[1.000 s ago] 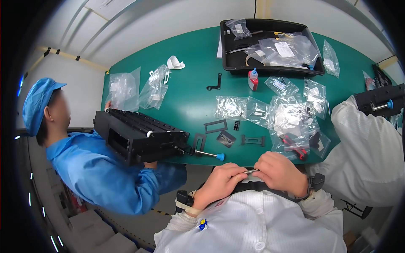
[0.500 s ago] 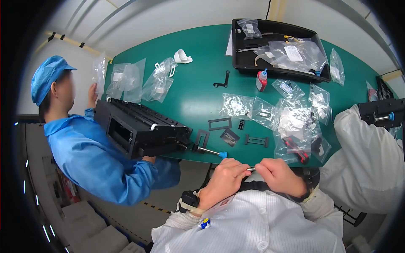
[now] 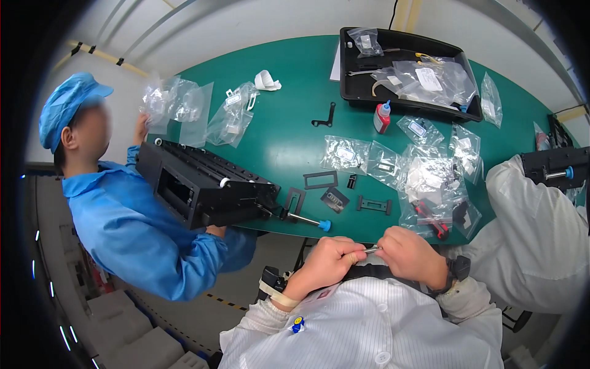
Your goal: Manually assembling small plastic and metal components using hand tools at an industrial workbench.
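Note:
Just in front of my chest, by the table's near edge, both my hands meet at a thin silvery metal rod (image 3: pixel 372 249). My left hand (image 3: pixel 332 259) is closed, thumb and fingers pinching one end of it. The other end goes into the closed fingers of my right hand (image 3: pixel 413 257); only the short middle stretch shows. On the table ahead of them lie a black bracket (image 3: pixel 374 205), a dark rectangular frame (image 3: pixel 320 179), a small dark plate (image 3: pixel 335 200) and a red-and-black hand tool (image 3: pixel 430 219) on plastic bags.
At left, a blue-clad co-worker (image 3: pixel 141 227) stands by a long black housing (image 3: pixel 203 184); a blue-tipped shaft (image 3: pixel 309 221) sticks out of it. A black tray (image 3: pixel 405 104) with bags stands at the back, near a red bottle (image 3: pixel 381 118). Another person's white sleeve (image 3: pixel 531 234) is at right.
My hands have shifted slightly and a bit more of the rod shows between them. The co-worker's hand has moved the clear bag rightward, onto the other bags.

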Demonstrator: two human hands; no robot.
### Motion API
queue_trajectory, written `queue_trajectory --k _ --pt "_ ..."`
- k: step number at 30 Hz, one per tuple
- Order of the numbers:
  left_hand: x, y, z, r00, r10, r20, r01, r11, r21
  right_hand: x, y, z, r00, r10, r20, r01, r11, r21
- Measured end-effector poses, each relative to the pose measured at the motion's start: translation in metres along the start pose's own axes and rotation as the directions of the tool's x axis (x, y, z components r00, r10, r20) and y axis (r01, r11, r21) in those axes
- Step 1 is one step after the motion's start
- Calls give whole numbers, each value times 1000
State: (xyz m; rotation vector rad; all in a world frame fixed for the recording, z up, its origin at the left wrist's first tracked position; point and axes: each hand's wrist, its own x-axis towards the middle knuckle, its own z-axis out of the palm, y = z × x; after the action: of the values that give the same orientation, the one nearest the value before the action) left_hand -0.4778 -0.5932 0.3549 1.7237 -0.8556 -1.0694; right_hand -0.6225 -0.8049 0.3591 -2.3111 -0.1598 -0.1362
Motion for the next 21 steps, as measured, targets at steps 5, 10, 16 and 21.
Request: queue_trajectory --k 5,10,16,21 --pt "5 -1 5 961 244 -128 -200 937 286 -4 1 14 977 211 -42 -193 946 260" --pt "10 7 7 908 385 -164 -273 843 464 -7 0 20 851 504 148 -498 682 536" --pt "10 9 -5 971 225 -78 -194 939 285 3 8 3 994 78 -70 -76 997 34" --pt "9 13 -4 991 115 -74 -96 969 228 -4 8 8 998 36 -50 -30 992 125"
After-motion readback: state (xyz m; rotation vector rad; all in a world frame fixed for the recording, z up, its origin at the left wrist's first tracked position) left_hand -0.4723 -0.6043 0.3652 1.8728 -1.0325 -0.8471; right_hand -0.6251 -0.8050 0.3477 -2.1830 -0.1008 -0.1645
